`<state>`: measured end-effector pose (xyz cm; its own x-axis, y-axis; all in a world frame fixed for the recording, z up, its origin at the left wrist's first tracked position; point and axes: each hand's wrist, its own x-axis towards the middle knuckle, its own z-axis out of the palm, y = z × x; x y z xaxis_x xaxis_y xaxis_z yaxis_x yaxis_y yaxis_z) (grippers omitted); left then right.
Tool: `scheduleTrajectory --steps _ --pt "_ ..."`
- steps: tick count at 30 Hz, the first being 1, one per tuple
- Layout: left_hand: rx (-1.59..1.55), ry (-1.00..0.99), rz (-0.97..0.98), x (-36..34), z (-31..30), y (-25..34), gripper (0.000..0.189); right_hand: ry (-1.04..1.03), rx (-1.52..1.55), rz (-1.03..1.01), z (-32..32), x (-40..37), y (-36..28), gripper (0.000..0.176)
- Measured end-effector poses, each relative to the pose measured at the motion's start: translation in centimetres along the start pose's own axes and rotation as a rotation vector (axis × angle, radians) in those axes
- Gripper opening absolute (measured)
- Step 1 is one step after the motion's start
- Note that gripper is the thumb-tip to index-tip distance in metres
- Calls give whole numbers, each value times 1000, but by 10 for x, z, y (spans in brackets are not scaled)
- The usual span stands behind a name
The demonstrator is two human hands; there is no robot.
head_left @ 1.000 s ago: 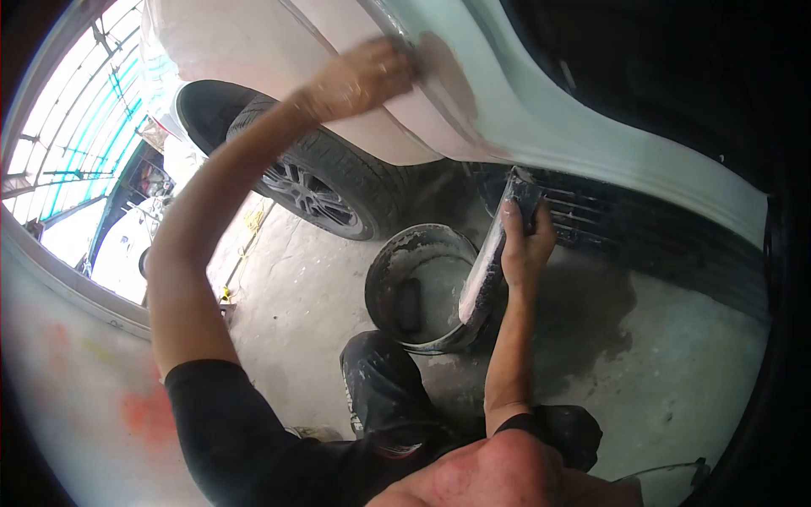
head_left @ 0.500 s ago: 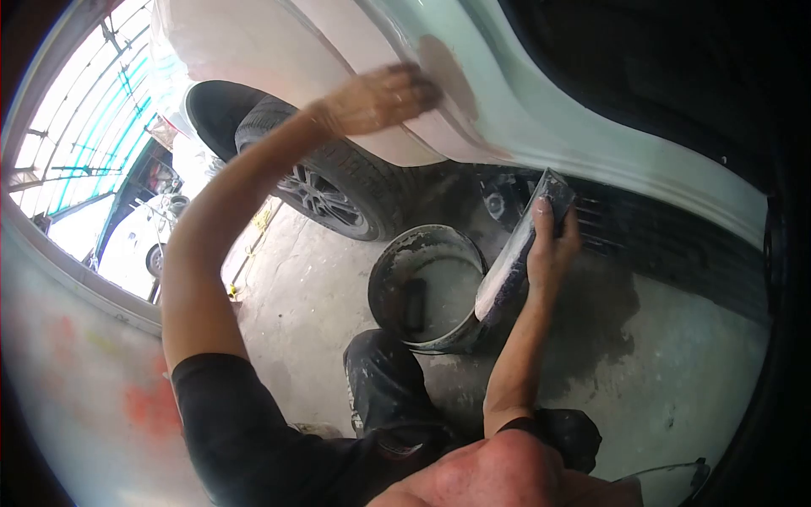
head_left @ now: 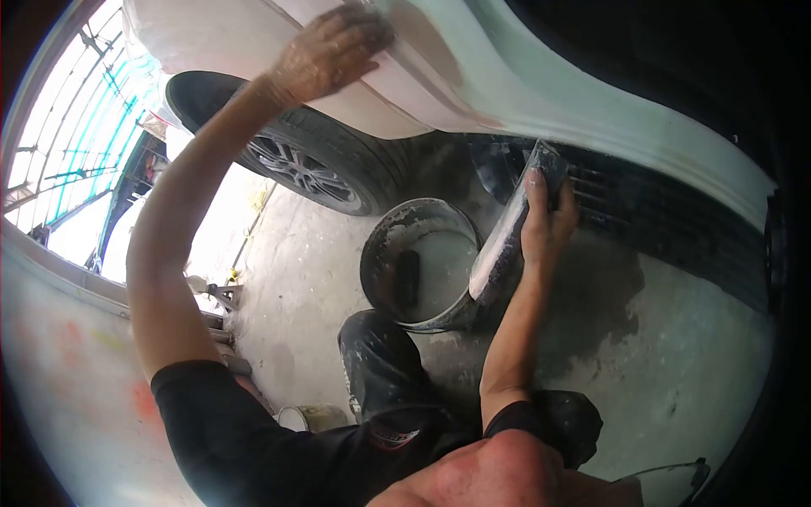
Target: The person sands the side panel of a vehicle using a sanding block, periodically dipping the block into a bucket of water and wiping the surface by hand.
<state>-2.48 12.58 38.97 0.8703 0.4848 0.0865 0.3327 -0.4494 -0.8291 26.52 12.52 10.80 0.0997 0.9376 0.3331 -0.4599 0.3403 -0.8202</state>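
Note:
My left hand lies flat against the pale car body panel, its fingers stretched out and wet. Just right of the fingertips is a brownish-grey patch on the panel. In my right hand is a long sanding block, gripped near its upper end and tilted. The block's face is whitish with residue, and its lower end overlaps the bucket's right rim in this view. Below the panel stands a dark bucket of cloudy water, with a dark oblong object inside.
A car wheel stands left of the bucket. My knee is close in front of it. A can sits at lower left on the concrete floor. Another panel with red smudges borders the left side.
My left hand has moved up and left along the panel, away from the brownish patch. My right hand still holds the sanding block by the bucket. The whole view has shifted slightly.

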Motion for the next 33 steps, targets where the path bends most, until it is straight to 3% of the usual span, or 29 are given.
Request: scheduleTrajectory --steps 16,19,21,24,27,29,33 --pt "-134 -41 -290 20 97 162 62 39 -102 -16 -12 2 -2 34" --pt "-294 -11 -316 29 109 186 61 -39 -177 8 -17 1 1 36" --pt "-425 5 -366 25 116 220 60 -93 -124 158 -21 -1 1 38" --pt "-616 62 -500 11 122 278 55 -106 -71 286 -23 -2 7 41" --pt "-795 -10 -710 -22 137 330 52 -103 -65 326 -24 -4 14 42" --pt "-670 -45 -815 -57 157 350 50 -144 -94 305 -29 -13 32 43" --pt "-535 -70 -1265 -98 190 355 50 -158 -109 334 -24 -28 45 45"
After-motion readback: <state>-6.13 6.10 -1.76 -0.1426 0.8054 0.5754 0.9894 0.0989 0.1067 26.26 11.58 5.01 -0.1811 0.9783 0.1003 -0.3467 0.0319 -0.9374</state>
